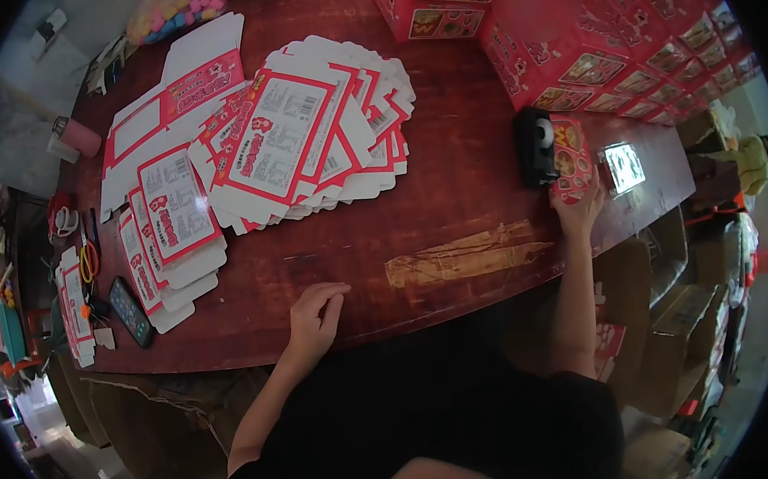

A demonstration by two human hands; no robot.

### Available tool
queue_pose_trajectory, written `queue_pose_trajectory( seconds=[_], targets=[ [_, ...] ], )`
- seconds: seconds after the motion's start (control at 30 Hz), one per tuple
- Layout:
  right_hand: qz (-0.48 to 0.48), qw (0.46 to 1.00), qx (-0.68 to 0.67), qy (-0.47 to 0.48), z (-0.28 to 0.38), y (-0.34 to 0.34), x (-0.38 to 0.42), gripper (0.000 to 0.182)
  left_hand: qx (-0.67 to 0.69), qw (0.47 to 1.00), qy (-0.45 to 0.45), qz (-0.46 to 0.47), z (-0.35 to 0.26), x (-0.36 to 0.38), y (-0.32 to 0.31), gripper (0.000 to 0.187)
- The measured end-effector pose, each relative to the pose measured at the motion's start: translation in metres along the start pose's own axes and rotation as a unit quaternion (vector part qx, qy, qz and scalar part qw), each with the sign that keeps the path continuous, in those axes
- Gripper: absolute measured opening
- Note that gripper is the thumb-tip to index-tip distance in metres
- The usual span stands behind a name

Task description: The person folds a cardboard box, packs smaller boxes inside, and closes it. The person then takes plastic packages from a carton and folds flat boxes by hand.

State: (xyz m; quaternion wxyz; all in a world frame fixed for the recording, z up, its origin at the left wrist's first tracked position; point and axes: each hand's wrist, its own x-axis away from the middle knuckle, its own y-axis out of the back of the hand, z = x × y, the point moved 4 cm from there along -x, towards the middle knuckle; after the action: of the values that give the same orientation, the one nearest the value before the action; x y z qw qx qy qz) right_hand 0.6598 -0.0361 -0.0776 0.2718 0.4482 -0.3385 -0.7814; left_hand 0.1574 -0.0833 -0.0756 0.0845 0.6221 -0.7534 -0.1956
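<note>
On the right of the table, my right hand (580, 208) grips the near end of a small red printed box (571, 148), thumb on one side and fingers on the other. Right against the box's left side stands a black device with a white round part (535, 147), resembling a tape dispenser. A shiny silvery packet (623, 168) lies just right of that hand. My left hand (316, 317) rests at the table's front edge, holding nothing, fingers stretched loosely to the right and thumb apart. Strips of brown tape (465, 254) are stuck on the tabletop between both hands.
Flat printed cartons (292, 135) are piled at the left middle of the table (458, 154), with a smaller stack (173, 210) beside them. A phone (130, 311) and yellow-handled scissors (90, 260) lie far left. Red boxes (597, 33) are stacked high at back right.
</note>
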Motion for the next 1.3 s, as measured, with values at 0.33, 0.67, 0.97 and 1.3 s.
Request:
queue_pose_trajectory(
  seconds=[0.33,0.67,0.97,1.3],
  targets=[
    [0.042,0.997,-0.037,-0.048,0.019,-0.013,0.018,0.102,-0.024,1.000,-0.009,0.014,-0.001,0.000,-0.005,0.013],
    [0.004,0.962,-0.176,0.210,0.163,0.004,0.029,0.053,-0.052,0.991,-0.072,-0.098,0.005,-0.014,0.027,0.013],
    [0.152,0.846,-0.310,0.407,0.365,-0.062,0.037,0.049,-0.105,0.968,-0.072,-0.215,0.020,-0.003,0.061,0.016],
    [0.222,0.849,-0.060,0.476,0.522,-0.200,-0.036,0.047,-0.215,0.906,-0.057,-0.360,0.030,0.022,0.125,0.021]
  ],
)
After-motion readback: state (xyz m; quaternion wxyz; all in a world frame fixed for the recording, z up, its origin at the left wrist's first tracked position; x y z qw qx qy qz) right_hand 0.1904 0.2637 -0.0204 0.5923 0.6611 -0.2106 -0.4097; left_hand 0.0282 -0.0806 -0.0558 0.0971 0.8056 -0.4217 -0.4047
